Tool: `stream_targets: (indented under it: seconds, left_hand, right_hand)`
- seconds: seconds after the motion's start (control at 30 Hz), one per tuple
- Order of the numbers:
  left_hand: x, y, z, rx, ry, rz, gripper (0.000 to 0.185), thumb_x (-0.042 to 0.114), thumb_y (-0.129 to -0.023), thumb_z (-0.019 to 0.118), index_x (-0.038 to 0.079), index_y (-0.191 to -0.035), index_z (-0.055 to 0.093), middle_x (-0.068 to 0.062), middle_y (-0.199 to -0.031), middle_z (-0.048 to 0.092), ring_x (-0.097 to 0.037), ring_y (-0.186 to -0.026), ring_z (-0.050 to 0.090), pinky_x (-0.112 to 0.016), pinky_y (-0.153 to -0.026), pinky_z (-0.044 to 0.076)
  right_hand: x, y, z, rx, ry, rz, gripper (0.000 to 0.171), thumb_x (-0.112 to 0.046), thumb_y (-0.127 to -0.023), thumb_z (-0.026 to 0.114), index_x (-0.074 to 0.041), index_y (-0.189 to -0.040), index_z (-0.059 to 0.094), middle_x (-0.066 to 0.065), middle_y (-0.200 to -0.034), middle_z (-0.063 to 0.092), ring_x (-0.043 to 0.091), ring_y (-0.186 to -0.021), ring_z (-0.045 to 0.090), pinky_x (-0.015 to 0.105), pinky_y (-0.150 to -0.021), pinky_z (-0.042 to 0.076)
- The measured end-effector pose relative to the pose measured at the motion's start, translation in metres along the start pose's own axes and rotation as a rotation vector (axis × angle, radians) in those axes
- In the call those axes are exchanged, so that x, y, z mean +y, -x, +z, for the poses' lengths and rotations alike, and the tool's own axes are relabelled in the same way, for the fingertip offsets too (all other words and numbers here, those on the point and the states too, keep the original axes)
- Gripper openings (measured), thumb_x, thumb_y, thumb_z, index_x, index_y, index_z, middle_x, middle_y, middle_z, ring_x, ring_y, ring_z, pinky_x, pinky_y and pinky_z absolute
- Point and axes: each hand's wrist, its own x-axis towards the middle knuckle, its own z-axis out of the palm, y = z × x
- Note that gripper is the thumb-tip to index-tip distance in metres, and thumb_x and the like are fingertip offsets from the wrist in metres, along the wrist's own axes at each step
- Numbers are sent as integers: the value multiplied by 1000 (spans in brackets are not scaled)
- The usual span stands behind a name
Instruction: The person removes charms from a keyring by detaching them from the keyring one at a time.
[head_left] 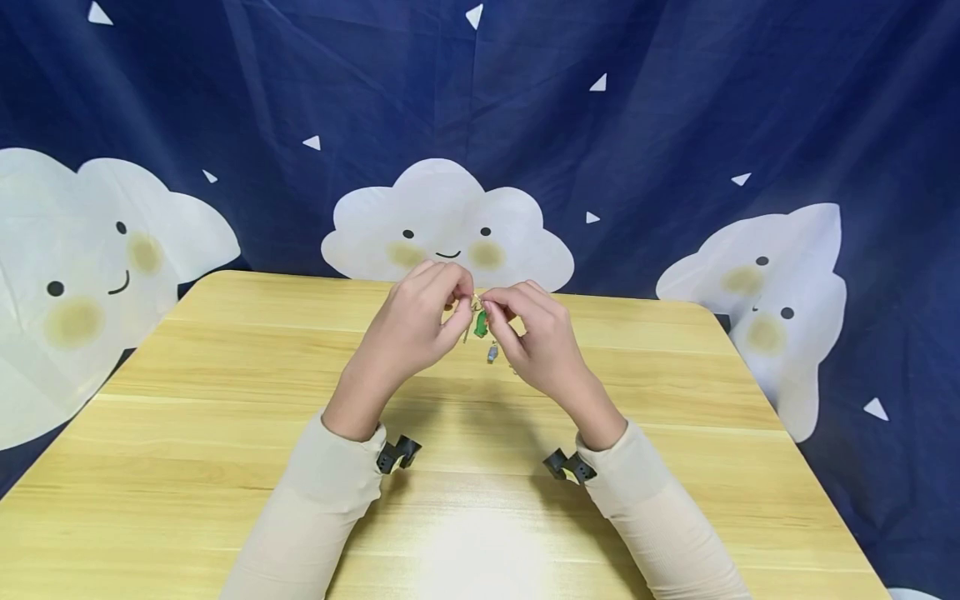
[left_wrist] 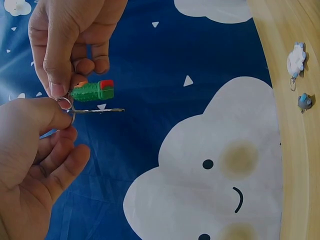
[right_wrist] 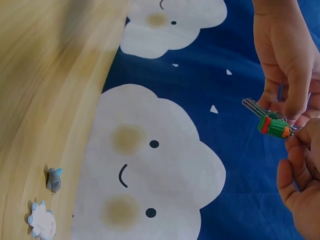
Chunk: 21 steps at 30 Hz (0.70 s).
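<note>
Above the far part of the table, my left hand (head_left: 416, 321) pinches a metal key ring (left_wrist: 73, 119) between thumb and fingers. A silver key (left_wrist: 102, 110) hangs from that ring. Facing it closely, my right hand (head_left: 536, 333) pinches the attachment end of a green charm (head_left: 481, 323) with red and orange parts. The charm (right_wrist: 274, 127) dangles beside the key, and its small link is mostly covered by fingertips. Below the hands lie a grey-blue charm (head_left: 492, 353) and a white charm with blue bumps (left_wrist: 296, 59), which has its own metal loop.
The pale wooden table (head_left: 480, 442) has rounded far corners. Just past its far edge hangs a dark blue curtain (head_left: 390, 100) printed with white clouds and small triangles. Each wrist wears a black camera mount, one of them at the left cuff (head_left: 399, 454).
</note>
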Motion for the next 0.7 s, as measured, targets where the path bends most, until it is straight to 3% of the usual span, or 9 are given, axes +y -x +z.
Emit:
stream_targets:
  seconds: [0.7]
  left_hand:
    - [-2,0,-2,21,-19,32,8,-5,-93,59,2,-91,61,-7,-81,63,-22,-75,53,-32,-67,46]
  right_hand:
    - [0,-2,-6,-49,63,-7,5,3,-95,68,3,-100,71,8,-82,67,21,-73,60,31,-68,51]
